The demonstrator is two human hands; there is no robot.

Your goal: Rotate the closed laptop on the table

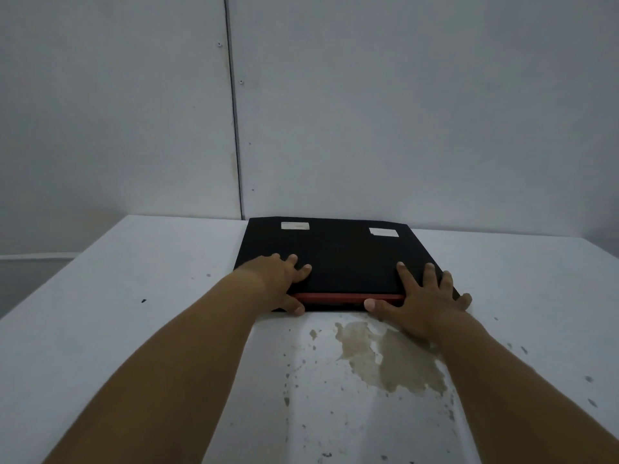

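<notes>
A closed black laptop lies flat on the white table, close to the back wall. Its near edge shows a red strip, and two white stickers sit near its far edge. My left hand grips the near left corner, fingers on the lid and thumb against the front edge. My right hand holds the near right corner the same way, fingers spread on top and thumb on the red strip.
A grey-white wall with a vertical seam rises right behind the laptop. A brownish stain and several dark specks mark the tabletop between my forearms. The table's left edge runs diagonally at the left.
</notes>
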